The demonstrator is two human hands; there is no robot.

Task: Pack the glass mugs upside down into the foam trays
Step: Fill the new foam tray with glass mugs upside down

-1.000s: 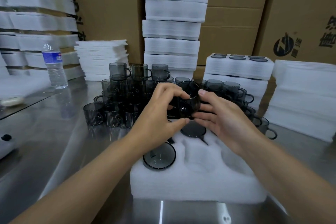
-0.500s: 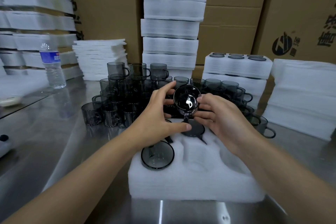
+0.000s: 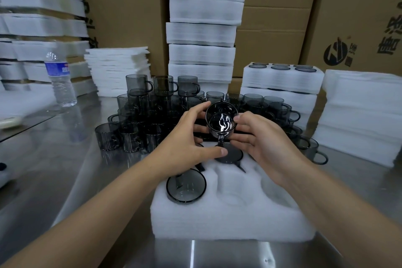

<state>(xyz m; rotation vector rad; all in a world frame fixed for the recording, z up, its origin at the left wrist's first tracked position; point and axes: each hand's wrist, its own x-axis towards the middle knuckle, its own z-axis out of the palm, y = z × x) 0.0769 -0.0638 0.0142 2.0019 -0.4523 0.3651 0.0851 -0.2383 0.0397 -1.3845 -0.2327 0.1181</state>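
Note:
A smoky glass mug (image 3: 221, 123) hangs above the white foam tray (image 3: 228, 213), its open mouth tipped toward me and its handle pointing down. My left hand (image 3: 185, 139) grips its left side with curled fingers. My right hand (image 3: 261, 139) holds its right side between thumb and fingers. In the tray, one upside-down mug (image 3: 186, 187) fills the front left pocket and another (image 3: 230, 154) sits in a back pocket, half hidden by my hands. Two front pockets show bare foam. Behind the tray stands a crowd of loose mugs (image 3: 152, 115), some stacked.
Foam trays (image 3: 204, 28) are piled high at the back centre, with packed trays (image 3: 280, 80) to the right and more foam (image 3: 359, 115) at far right. A water bottle (image 3: 61, 80) stands on the steel table (image 3: 65, 180) at left. Cardboard boxes form the back wall.
The mug has turned in my hands from upright to tilted, so its mouth faces me and its handle points down. It has also risen slightly.

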